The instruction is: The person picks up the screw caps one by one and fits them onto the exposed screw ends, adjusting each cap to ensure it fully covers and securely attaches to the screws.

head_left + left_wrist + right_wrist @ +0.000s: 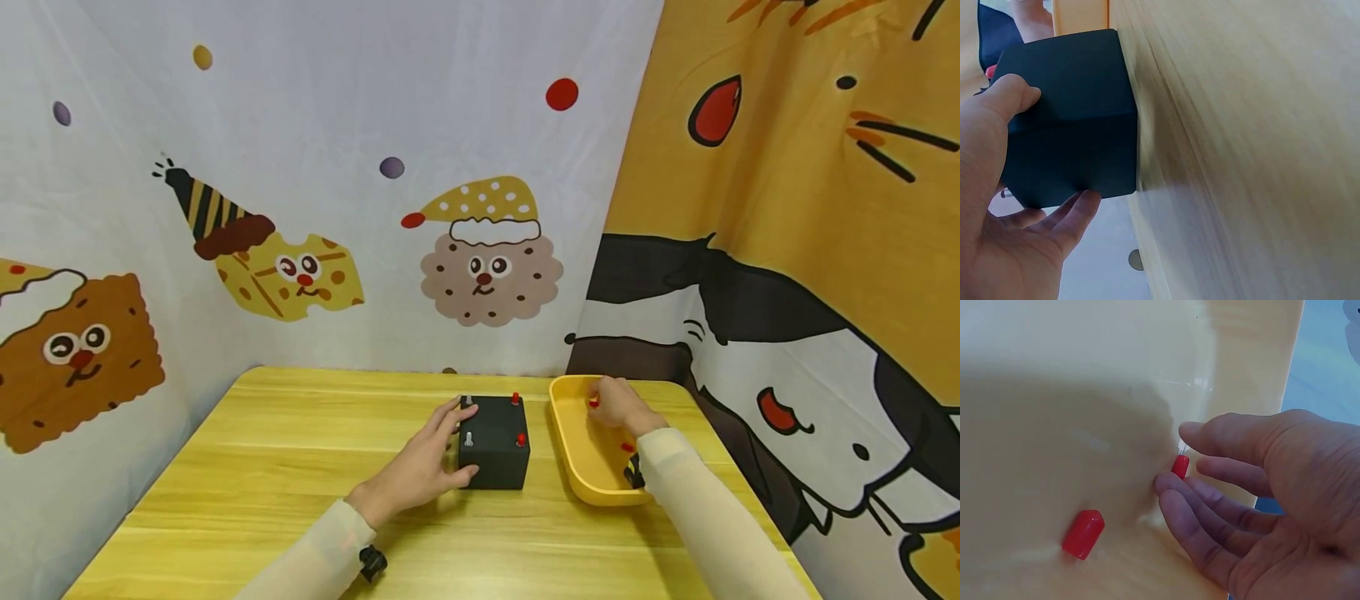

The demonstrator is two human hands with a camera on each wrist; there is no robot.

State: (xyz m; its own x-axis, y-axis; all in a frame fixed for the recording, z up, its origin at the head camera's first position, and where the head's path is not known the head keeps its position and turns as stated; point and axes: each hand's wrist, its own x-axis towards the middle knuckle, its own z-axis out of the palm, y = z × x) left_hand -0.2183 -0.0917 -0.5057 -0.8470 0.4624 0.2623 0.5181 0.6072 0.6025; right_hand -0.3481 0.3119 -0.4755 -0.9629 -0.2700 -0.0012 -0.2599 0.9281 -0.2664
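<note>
A black box (493, 462) stands on the table with four metal posts at its top corners; the right-hand pair wear red caps (521, 439), while the left-hand posts (468, 439) are bare. My left hand (416, 467) grips the box from the left, thumb on the near face and fingers at the far side. Inside the yellow tray (564, 442) is my right hand (621, 406). Its thumb and fingertips are spread around a small red cap (1180, 467) by the tray wall, with a gap at the thumb. Another red cap (1084, 534) lies on the tray floor.
The tray stands right of the box, near the table's right edge. A black-and-yellow item (633, 472) shows beside the right sleeve. Printed cloth (480, 100) hangs behind the wooden table (300, 442) and along its right side.
</note>
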